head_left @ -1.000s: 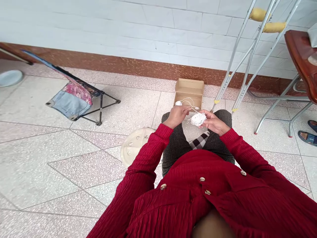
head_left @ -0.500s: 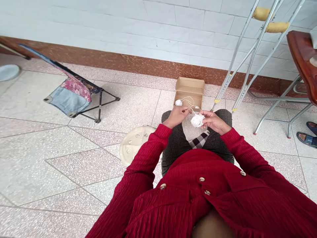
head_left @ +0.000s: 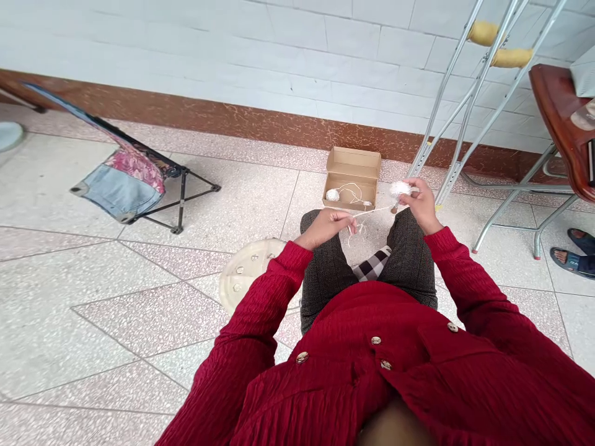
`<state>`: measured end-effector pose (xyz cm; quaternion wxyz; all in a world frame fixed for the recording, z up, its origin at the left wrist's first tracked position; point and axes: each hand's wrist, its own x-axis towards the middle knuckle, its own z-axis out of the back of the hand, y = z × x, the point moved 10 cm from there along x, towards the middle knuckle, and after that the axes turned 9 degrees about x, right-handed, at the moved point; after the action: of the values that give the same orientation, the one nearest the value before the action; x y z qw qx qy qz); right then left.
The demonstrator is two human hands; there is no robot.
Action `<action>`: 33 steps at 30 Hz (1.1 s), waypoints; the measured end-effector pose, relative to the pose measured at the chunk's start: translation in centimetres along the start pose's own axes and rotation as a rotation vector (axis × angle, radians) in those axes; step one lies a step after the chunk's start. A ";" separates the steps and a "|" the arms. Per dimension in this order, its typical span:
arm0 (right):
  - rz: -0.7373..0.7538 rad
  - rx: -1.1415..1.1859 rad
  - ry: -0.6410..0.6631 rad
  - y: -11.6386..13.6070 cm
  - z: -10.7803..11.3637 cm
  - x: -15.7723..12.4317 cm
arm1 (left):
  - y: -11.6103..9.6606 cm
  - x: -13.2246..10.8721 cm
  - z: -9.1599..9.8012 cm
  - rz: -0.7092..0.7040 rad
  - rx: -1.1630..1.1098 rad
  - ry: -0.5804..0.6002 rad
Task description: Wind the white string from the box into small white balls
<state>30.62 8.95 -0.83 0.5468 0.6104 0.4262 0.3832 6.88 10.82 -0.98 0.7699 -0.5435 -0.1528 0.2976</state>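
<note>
I sit with both arms in red sleeves stretched over my knees. My right hand [head_left: 419, 201] is closed around a small white ball of string [head_left: 400, 188], held out above my right knee. My left hand [head_left: 328, 224] pinches the loose end of the string [head_left: 372, 212], which runs taut between the two hands. Just beyond my knees an open cardboard box [head_left: 353, 163] rests on the floor, with another small white ball [head_left: 331, 195] and loose string inside it.
A pale round plastic stool [head_left: 246, 272] stands by my left leg. A folding fabric chair [head_left: 130, 179] lies at the left. Metal crutches [head_left: 469, 105] lean on the tiled wall, beside a brown-topped table [head_left: 560, 111]. Another person's sandalled foot [head_left: 574, 257] shows at the right edge.
My right hand has moved up and to the right with the ball, away from the left hand. The string between the hands has drawn out longer and taut.
</note>
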 end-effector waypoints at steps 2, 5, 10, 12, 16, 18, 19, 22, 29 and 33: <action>0.101 0.061 -0.098 2.7 0.9 0.2 | 1.3 0.0 -1.8 0.011 0.098 0.054; 0.127 0.140 -0.081 5.7 -0.3 -0.1 | 2.5 1.0 -3.1 0.016 0.222 0.037; 0.059 0.229 0.057 7.4 -4.1 -1.1 | 0.4 3.7 -1.2 -0.039 0.143 -0.219; 0.091 0.212 0.072 7.7 -4.9 -1.3 | -1.9 4.3 -1.0 -0.103 -0.036 -0.213; 0.212 0.129 0.081 8.1 -5.5 -1.5 | -6.0 4.2 -1.9 -0.190 -0.394 -0.135; 0.268 0.080 0.088 8.2 -5.7 -1.5 | -6.4 3.8 -2.4 -0.173 -0.472 -0.151; 0.298 0.058 0.087 8.2 -5.7 -1.5 | -6.2 3.6 -2.8 -0.156 -0.489 -0.161; 0.384 0.010 0.064 8.6 -5.3 -1.2 | -5.0 3.2 -3.7 -0.111 -0.472 -0.195; 0.400 -0.001 -0.010 8.6 -4.4 -0.9 | -3.1 2.3 -3.3 -0.074 -0.159 -0.244; 0.356 0.078 0.027 8.9 -5.1 -1.3 | -2.5 2.0 -2.3 -0.071 -0.003 -0.244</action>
<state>26.31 9.15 8.60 0.4403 0.6919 0.3332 0.4653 10.41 9.80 0.33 0.7547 -0.4987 -0.2650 0.3339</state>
